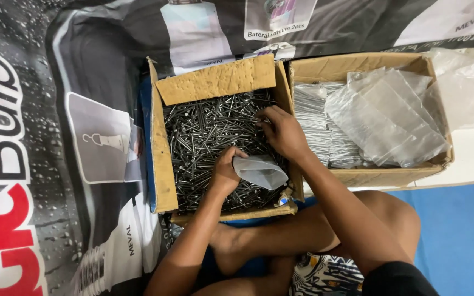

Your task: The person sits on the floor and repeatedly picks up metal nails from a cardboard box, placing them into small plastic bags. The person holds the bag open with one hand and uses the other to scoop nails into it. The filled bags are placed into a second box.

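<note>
A cardboard box (160, 159) in front of me is full of loose dark steel nails (204, 131). My left hand (225, 171) rests on the nails near the box's front and holds a small clear plastic bag (260, 171) by its mouth. My right hand (282, 131) reaches into the nail pile further back, fingers curled down among the nails. Whether it has nails in its grip is hidden.
A second cardboard box (336, 68) to the right holds filled packets of nails (311, 123) and a heap of empty clear bags (390, 118). More plastic (470, 77) lies at the far right. A printed banner (39, 164) covers the floor; my crossed legs (314, 230) sit below the boxes.
</note>
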